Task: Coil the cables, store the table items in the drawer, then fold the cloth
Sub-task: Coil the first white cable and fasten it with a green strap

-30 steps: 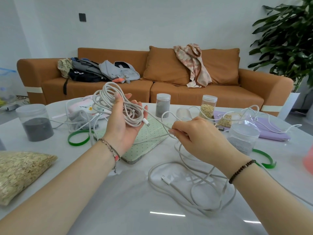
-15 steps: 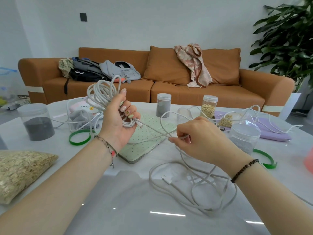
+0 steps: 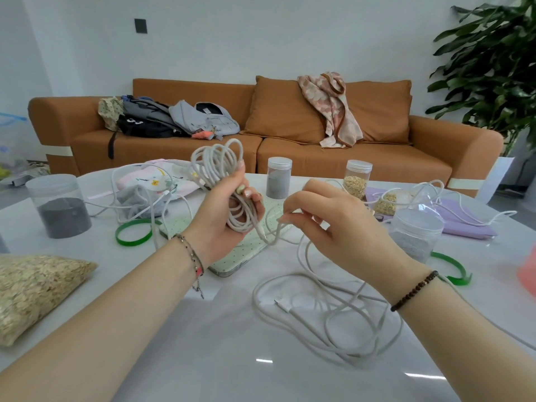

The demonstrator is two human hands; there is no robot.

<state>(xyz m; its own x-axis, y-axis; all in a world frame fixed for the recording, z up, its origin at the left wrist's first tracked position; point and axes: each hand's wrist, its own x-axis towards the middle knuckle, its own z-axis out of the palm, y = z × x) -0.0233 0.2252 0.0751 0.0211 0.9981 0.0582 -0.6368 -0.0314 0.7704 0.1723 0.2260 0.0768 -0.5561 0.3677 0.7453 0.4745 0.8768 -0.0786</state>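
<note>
Holding a bundle of white cable tight in the left hand, fingers curled all the way round the loops. Sticking up above the fist in round loops, and hanging down below it too, with the little plug end poking out under the fingers.

Pinching a thin bit of the same cable with the right hand, thumb and first finger pressed together on it, the other fingers spread loose and open. Sitting just beside the left hand, both up above the table.

Lying in big messy loops on the table under the right wrist: more loose cable, with a flat white plug showing near the middle.

Resting under the left hand: a green dotted pad. Lying flat to the left of it: a green ring. Standing near the far left edge: a jar of dark powder. Sitting at the near left: a bag of oats. Lying far right, under another cable: a purple cloth. Standing just beside the right hand: a clear jar of grey grains.
</note>
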